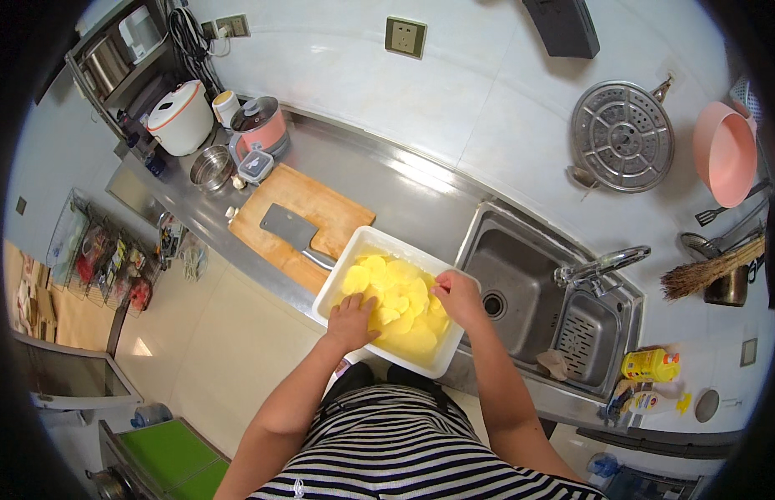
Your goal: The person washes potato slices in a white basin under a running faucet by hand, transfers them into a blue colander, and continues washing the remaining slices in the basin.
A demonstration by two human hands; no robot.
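A white plastic tub (447, 364) stands at the counter's front edge, overlapping the right end of a wooden cutting board (262, 240). Thin, round yellow slices (396, 290), apparently potato, lie wet and overlapping inside it. My left hand (350, 325) reaches over the tub's left side, its fingers apart and touching the slices. At the right side of the tub, my right hand (457, 299) has its thumb and fingers bent together over the slices. Whether it pinches one is hidden. A cleaver (291, 226) lies flat on the board, its handle end beside the tub.
To the right is a steel sink (518, 281) with a faucet (603, 265). A pink electric pot (262, 128), a rice cooker (181, 119) and a steel bowl (212, 167) stand on the far left counter. Yellow detergent (650, 365) sits beyond the sink.
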